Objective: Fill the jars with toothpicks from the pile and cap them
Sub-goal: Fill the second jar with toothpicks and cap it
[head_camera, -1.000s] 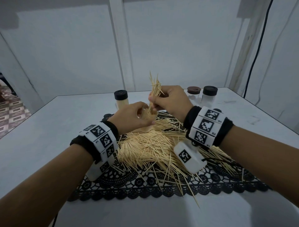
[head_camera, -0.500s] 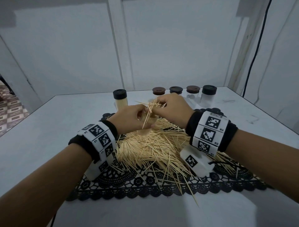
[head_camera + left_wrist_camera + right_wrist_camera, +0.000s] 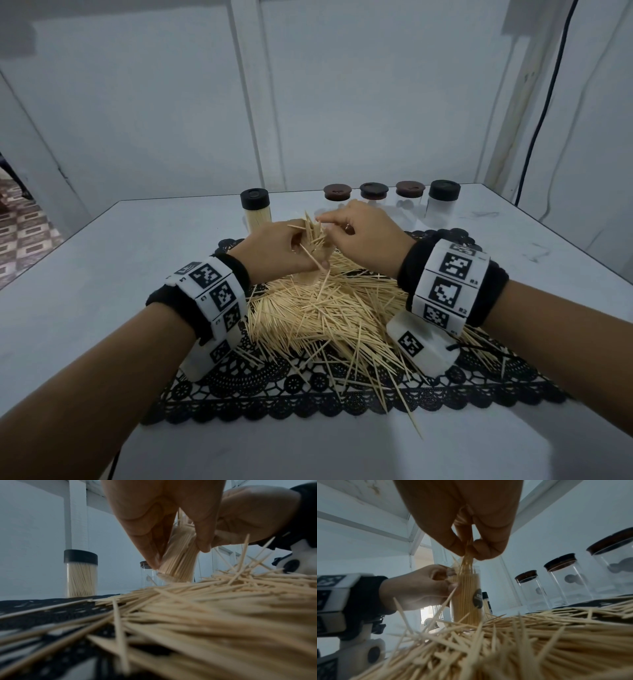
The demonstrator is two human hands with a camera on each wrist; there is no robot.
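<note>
While left hand grips the clear round jar upright, right hand pinches thin wooden toothpicks at its mouth

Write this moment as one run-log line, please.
step: filling jar | left hand: holds open jar | right hand: pinches toothpicks into its mouth | pile: on mat | filled capped jar: behind

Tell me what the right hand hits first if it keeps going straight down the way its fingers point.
Likely the open jar directly below; the right hand already pinches toothpicks reaching into its mouth.
</note>
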